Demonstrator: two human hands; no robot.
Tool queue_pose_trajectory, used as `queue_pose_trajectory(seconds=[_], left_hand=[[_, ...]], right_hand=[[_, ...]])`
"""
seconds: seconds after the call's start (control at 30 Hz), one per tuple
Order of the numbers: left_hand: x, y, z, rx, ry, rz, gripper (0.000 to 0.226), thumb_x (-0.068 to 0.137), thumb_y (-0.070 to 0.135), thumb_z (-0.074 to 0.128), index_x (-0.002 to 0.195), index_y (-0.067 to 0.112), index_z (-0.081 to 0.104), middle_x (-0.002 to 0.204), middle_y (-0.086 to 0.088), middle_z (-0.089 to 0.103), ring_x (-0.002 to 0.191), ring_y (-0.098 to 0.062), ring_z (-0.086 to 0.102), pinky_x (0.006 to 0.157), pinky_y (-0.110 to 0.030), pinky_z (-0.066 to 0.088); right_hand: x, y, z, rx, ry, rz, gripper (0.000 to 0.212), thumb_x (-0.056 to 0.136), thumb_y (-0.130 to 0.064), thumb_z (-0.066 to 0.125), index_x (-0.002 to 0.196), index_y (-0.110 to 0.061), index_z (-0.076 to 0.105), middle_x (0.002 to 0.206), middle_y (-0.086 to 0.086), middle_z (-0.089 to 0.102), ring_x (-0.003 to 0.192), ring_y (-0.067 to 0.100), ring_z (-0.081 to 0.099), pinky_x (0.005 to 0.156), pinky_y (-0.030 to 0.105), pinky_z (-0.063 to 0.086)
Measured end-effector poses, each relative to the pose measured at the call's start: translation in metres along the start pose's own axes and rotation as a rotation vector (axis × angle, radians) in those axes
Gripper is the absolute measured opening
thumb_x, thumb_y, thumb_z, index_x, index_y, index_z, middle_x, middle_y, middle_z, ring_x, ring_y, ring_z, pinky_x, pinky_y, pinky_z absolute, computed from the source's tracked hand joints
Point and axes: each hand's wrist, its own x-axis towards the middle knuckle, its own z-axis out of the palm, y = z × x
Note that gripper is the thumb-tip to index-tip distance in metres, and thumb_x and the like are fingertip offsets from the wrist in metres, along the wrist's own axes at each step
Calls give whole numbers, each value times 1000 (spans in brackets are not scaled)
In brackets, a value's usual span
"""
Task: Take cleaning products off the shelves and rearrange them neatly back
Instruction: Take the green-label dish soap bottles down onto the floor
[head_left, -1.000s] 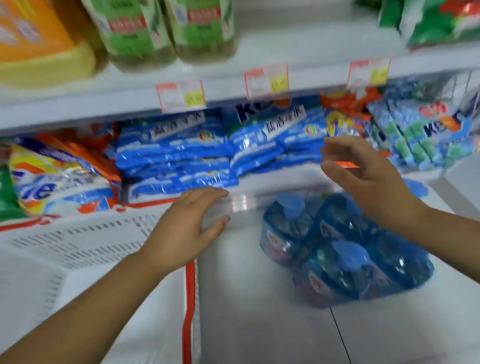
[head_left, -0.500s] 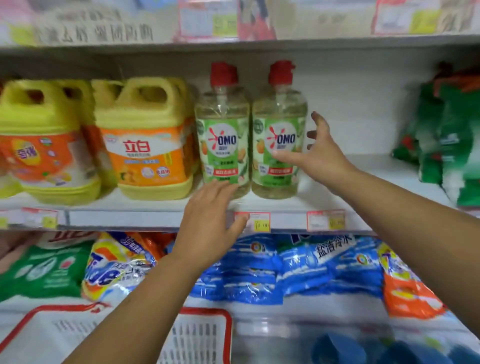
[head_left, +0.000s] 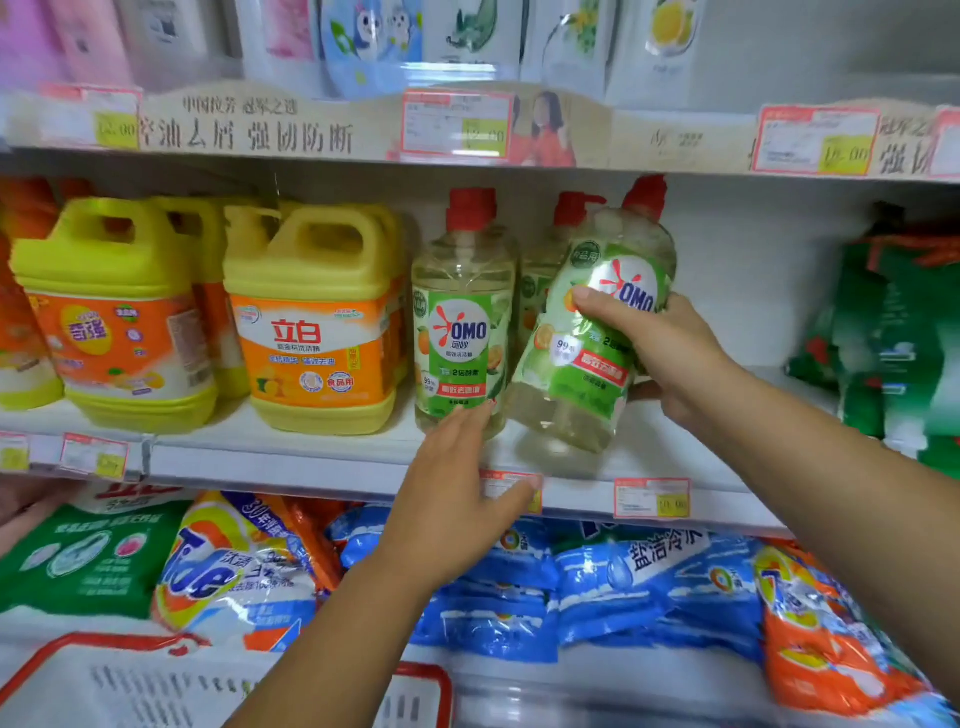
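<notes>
- While its red cap leans to the right, a tilted OMO bottle of pale liquid hangs with its base low over the front of the middle shelf. Its green label shows "OMO" and "99".
- Right hand grips that bottle from the right, thumb across the label front and fingers wrapped behind, forearm reaching in from lower right.
- Upright OMO bottle, with the same green label and red cap, stands on the shelf just to the left; a third bottle stands behind, between the two.
- Left hand is flat and holds nothing, fingers straight with tips at the foot of the upright bottle, thumb spread over a price tag on the shelf edge.
- Yellow jug, orange label reading "立白", sits left of the bottles; a second yellow jug reads "奇强".
- Below, a Tide bag lies beside blue bags; green bags stand far right; a red-rimmed white basket sits bottom left.
</notes>
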Motion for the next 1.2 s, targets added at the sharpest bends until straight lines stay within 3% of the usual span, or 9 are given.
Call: queue_pose_trajectory(seconds=[0.13, 0.27, 0.4, 0.53, 0.7, 0.83, 0.9, 1.07, 1.2], left_hand=[[-9, 39, -8, -763, -388, -122, 112, 69, 25, 88, 151, 46, 15, 140, 11, 56, 125, -12, 57, 107, -47, 45], [-35, 48, 4, -1063, -561, -261, 95, 70, 5, 79, 148, 33, 32, 135, -2, 62, 121, -27, 61, 100, -47, 50], [-60, 53, 41, -827, -352, -308, 70, 67, 1, 83, 126, 24, 55, 109, 2, 74, 98, -13, 71, 79, -23, 55], [-77, 60, 59, -641, -192, -179, 81, 63, 6, 83, 123, 49, 50, 107, 13, 71, 96, -7, 69, 80, -24, 55], [-85, 58, 62, -497, -311, -119, 101, 56, 34, 91, 131, 68, 32, 130, 21, 55, 116, 6, 55, 90, -15, 46], [-86, 52, 61, -864, -664, -231, 97, 62, 15, 87, 141, 41, 37, 131, 13, 63, 120, -8, 61, 92, -22, 50], [-89, 57, 65, -848, -616, -264, 90, 59, 16, 89, 136, 35, 44, 122, 11, 68, 113, -10, 65, 88, -23, 53], [-97, 78, 80, -431, -166, -187, 99, 50, 40, 94, 130, 52, 37, 124, 18, 54, 115, -4, 55, 92, -29, 50], [-83, 77, 67, -342, -279, -149, 114, 44, 51, 91, 139, 51, 29, 131, 20, 40, 121, 1, 46, 105, -29, 41]], right_hand=[[-50, 6, -19, -9, -152, 20, 35, 71, -41, 80, 100, -28, 65, 84, -9, 77, 71, 9, 74, 56, 27, 54], [-88, 43, -36, 96, -177, 54, 62, 56, -40, 82, 113, -28, 61, 95, -7, 77, 83, 12, 75, 64, 31, 57], [-110, 74, -45, 127, -213, 65, 72, 62, -24, 84, 125, -30, 49, 100, -5, 76, 91, 14, 74, 64, 23, 57], [-109, 75, -53, -13, -49, -17, 111, 56, -44, 87, 146, -37, 22, 108, -17, 67, 93, -2, 67, 81, 27, 54], [-114, 84, -74, 133, -11, -42, 77, 58, -34, 88, 124, -40, 50, 101, -10, 74, 90, 10, 72, 77, 40, 59], [-115, 92, -96, 328, -207, -21, 85, 50, -20, 85, 129, -23, 53, 101, 0, 74, 88, 19, 72, 67, 33, 56], [-115, 96, -100, 358, -269, 10, 102, 44, -24, 92, 136, -20, 50, 107, 4, 72, 94, 22, 71, 70, 36, 58], [-109, 94, -106, 164, -79, -16, 74, 60, -39, 83, 127, -38, 53, 106, -7, 74, 86, 17, 74, 59, 33, 55], [-107, 95, -109, 294, -9, -44, 70, 59, -40, 85, 123, -23, 62, 108, 0, 74, 92, 20, 72, 70, 34, 54]])
